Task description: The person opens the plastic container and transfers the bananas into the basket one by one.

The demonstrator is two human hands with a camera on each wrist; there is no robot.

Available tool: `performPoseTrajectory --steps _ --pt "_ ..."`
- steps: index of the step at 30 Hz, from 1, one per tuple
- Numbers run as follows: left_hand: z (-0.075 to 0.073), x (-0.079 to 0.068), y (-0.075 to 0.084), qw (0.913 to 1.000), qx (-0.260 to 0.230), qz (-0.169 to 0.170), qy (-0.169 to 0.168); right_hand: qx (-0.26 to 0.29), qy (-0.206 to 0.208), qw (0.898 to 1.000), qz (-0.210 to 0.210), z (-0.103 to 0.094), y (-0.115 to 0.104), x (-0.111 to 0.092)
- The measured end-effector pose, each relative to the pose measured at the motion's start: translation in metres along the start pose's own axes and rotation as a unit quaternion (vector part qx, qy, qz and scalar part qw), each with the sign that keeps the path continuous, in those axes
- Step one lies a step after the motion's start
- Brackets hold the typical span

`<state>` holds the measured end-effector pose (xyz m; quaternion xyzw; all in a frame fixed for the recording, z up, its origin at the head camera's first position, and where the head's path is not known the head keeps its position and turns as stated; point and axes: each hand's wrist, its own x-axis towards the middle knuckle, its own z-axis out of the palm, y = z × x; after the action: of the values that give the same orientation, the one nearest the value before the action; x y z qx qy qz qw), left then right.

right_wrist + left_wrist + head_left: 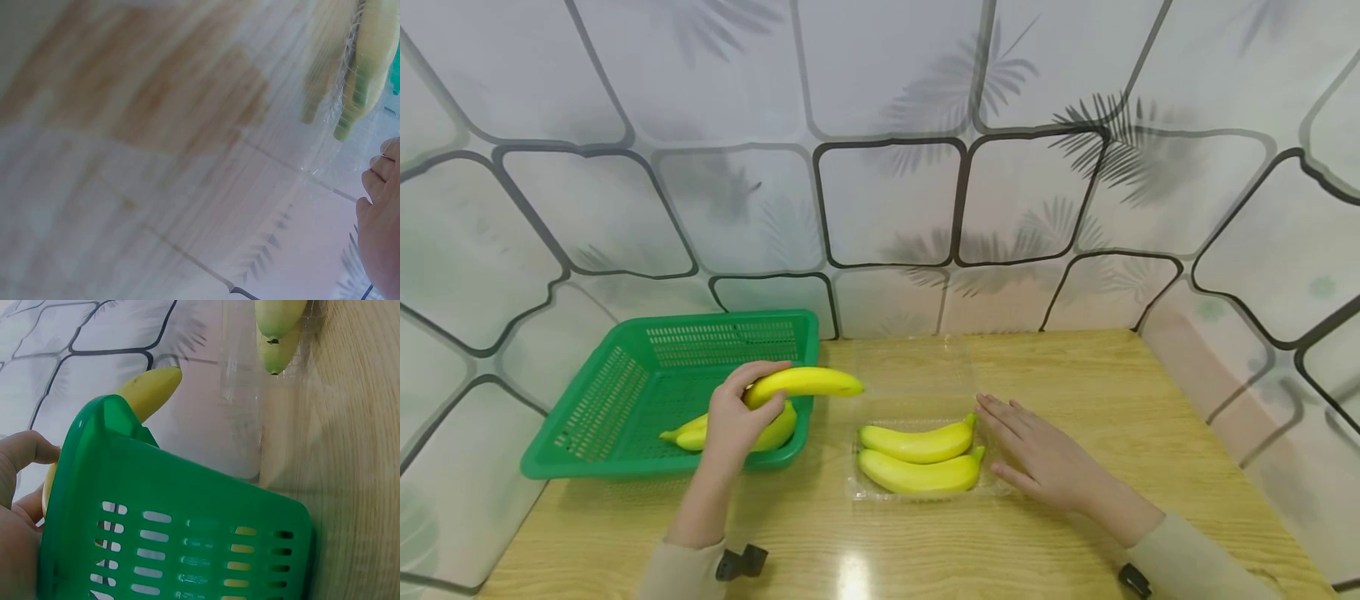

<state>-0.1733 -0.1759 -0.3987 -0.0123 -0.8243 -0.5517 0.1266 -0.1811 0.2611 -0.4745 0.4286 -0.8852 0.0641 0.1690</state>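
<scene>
My left hand (pixel 739 410) grips a yellow banana (pixel 808 382) by one end, thumb below and fingers over it, above the right side of a green plastic basket (pixel 625 468). More bananas (pixel 775 431) lie in the basket beneath that hand, partly hidden by it. Two bananas (pixel 917 443) lie side by side in a clear plastic clamshell box (pixel 859 493) on the table. Beside the box's right end, my right hand (pixel 1037 454) has its fingers straight and holds nothing. In the left wrist view, the basket's wall partly covers the held banana (pixel 153 390).
The box's clear lid (pixel 913 367) lies folded back toward the wall. A wooden table (pixel 1030 554) carries everything, with a patterned wall (pixel 887 208) behind it and at both sides. A small black device (pixel 741 563) sits at the left sleeve.
</scene>
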Motion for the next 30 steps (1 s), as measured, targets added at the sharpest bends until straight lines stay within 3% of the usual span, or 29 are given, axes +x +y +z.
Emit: performPoseTrajectory --steps 22,30 --pt "-0.020 -0.002 -0.003 0.9991 -0.002 -0.037 0.023 -0.006 0.010 1.000 -0.013 0.000 0.002 0.000" --pt "-0.031 -0.002 -0.005 0.9986 0.007 -0.030 0.044 -0.001 0.001 1.000 -0.005 0.000 0.000 0.000"
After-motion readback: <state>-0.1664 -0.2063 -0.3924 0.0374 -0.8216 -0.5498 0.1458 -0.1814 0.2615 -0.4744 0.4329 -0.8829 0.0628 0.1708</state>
